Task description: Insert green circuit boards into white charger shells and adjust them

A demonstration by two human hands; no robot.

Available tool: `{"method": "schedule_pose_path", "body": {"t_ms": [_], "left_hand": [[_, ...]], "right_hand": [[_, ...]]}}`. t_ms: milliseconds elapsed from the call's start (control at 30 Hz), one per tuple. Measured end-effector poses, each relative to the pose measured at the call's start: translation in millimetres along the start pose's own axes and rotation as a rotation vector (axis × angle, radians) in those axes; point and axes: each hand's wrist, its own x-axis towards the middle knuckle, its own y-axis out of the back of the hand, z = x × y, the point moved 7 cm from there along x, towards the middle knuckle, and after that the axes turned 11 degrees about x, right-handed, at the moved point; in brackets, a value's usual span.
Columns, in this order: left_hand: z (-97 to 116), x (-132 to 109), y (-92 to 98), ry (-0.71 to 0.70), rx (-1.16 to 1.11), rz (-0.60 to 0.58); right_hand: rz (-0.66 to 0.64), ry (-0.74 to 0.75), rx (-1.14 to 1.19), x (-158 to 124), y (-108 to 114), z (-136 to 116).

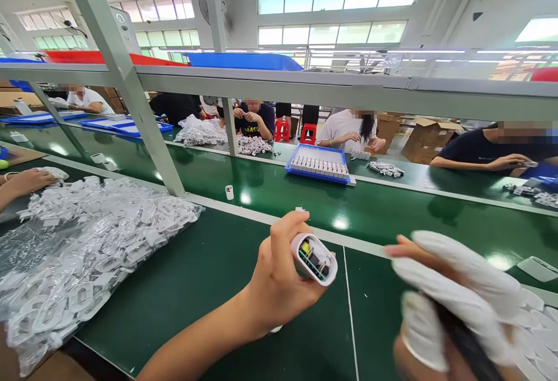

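My left hand [279,270] is bare and closed around a white oval plastic housing [325,264]. Its open end faces me, showing a green circuit board and a yellow component inside. To the right, my right hand [453,305] is blurred by motion and wears white covers on several fingers. A dark stick-like handle [466,340] lies in its grip; the tool's kind cannot be made out. The two hands are apart, above the green work surface [218,276].
Left of me spreads a clear plastic bag of white plastic parts [87,241]. White pieces [540,334] lie at the lower right. Beyond a pale strip runs a green belt [270,189] carrying a white housing [229,192]. A blue tray [320,164] and several co-workers are across it.
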Motion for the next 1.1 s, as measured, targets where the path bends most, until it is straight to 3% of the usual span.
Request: {"method": "schedule_pose_path", "body": {"t_ms": [133,233,533,667,833,1000,1100], "left_hand": [[-7,-7,-2.3,0.070,-0.073,0.085],[-10,-11,-6.2,0.108,-0.101,0.120],[-5,-20,-22.1,0.039,-0.174,0.052],[-10,-26,-26.3,0.102,-0.174,0.033],[-14,-28,-32.0,0.189,-0.166,-0.038],[-4,-26,-29.2,0.109,-0.161,-0.027],[-4,-27,-32.8,0.110,-0.121,-0.048]], "right_hand": [[-0.122,0.105,0.067,1,-50,-2],[-0.177,0.270,0.085,-3,-68,-9],[-0.196,0.290,0.051,-3,-60,-4],[-0.189,0.305,0.006,-2,-60,-4],[-0.143,0.223,0.185,-4,-66,6],[-0.194,0.153,0.207,-9,-69,16],[-0.157,0.159,0.178,-10,-67,19]]}}
